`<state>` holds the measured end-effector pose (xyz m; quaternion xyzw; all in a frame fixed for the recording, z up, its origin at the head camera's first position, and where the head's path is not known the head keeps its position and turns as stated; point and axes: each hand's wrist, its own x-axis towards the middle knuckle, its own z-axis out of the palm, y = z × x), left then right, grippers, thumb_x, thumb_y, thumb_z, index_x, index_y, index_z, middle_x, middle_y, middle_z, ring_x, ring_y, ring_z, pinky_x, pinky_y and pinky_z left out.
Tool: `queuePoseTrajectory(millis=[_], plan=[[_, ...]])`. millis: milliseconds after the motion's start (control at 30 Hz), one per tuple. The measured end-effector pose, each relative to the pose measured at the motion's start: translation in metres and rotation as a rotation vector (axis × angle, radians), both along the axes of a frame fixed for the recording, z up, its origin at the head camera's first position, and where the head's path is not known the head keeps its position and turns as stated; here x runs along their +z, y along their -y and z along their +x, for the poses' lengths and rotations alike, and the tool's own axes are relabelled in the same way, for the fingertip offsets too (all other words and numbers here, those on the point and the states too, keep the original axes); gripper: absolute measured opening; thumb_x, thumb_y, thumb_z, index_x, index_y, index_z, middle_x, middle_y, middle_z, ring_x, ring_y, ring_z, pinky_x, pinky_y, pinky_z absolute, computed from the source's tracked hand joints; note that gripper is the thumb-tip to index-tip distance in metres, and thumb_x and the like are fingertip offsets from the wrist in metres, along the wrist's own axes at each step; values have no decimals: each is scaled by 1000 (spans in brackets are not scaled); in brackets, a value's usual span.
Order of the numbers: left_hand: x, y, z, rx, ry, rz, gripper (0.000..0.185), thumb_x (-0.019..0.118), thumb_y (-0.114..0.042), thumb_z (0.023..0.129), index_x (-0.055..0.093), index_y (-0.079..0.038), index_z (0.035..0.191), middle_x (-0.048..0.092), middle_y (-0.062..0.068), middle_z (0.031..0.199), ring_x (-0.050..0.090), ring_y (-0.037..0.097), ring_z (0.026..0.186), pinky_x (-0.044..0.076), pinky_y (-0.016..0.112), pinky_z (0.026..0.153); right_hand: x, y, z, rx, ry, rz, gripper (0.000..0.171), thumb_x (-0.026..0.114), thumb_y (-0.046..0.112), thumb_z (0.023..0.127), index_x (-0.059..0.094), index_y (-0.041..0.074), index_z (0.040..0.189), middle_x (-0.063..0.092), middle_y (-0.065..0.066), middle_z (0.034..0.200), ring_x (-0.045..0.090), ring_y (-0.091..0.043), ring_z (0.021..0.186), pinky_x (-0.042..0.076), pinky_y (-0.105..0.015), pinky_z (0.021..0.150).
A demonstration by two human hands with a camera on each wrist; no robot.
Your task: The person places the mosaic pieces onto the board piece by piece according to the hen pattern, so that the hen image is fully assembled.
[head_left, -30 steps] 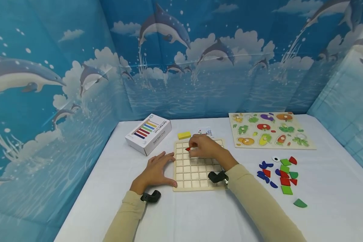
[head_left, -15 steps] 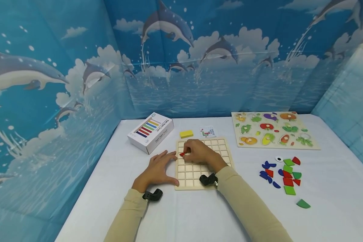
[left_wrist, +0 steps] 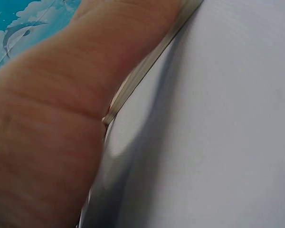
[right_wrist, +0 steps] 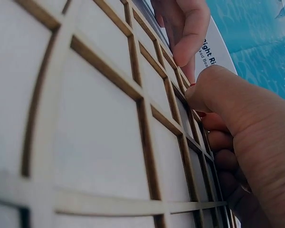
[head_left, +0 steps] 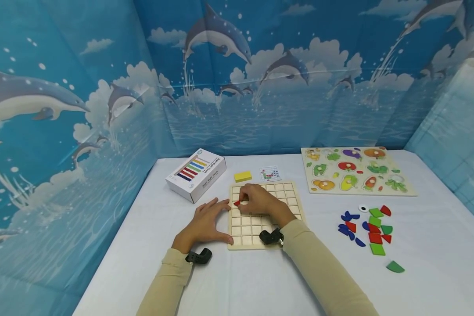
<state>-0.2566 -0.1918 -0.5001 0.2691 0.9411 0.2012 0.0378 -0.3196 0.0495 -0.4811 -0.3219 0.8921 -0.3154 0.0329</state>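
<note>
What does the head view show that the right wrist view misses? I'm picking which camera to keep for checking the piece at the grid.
Only the head view shows the red piece as a clear shape, the loose coloured pieces, the vegetable puzzle and the yellow block. Only the right wrist view shows the grid's wooden ribs close up, with just a sliver of red under the fingers. Both show the grid board, the right hand pinching the piece, the left hand at the board's edge, and the white box.
</note>
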Motion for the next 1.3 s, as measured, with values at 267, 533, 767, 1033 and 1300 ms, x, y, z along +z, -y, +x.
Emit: queuePoseTrajectory(millis=[267, 533, 767, 1033, 1300], plan=[[-1, -1, 0, -8, 1, -7, 96, 81, -78, 61, 51, -28, 137, 32, -6, 163, 18, 29, 151, 16, 57, 116, -3, -1, 2, -13, -4, -11, 16, 79, 19, 83, 67, 12, 90, 59, 0, 84, 51, -14, 76, 46, -31, 69], [-2, -2, 2, -12, 1, 2, 95, 81, -76, 61, 52, -27, 137, 33, -5, 162, 19, 31, 151, 16, 58, 116, -2, -1, 6, -2, -25, -24, 13, 78, 17, 84, 68, 11, 90, 60, -2, 85, 51, -15, 76, 47, -31, 68], [-2, -2, 3, -4, 12, 10, 95, 82, -77, 60, 52, -27, 136, 33, -6, 162, 18, 30, 151, 15, 58, 116, -4, -3, 7, 5, -43, -64, 11, 77, 14, 85, 68, 10, 89, 60, -1, 85, 51, -14, 75, 47, -30, 69], [-2, -1, 4, 4, 19, 19, 99, 80, -79, 59, 52, -26, 138, 33, -5, 162, 17, 30, 152, 14, 58, 117, 9, -17, 13, 24, 56, -21, 16, 66, 12, 96, 70, 10, 111, 65, 4, 101, 60, -12, 92, 52, -33, 85], [-1, -1, 2, 36, 45, 5, 105, 78, -82, 56, 51, -28, 142, 30, -8, 163, 13, 26, 153, 11, 55, 118, 42, -71, 33, 109, 42, -4, 26, 64, 8, 99, 67, 1, 123, 67, -13, 120, 63, -26, 112, 52, -47, 95]])
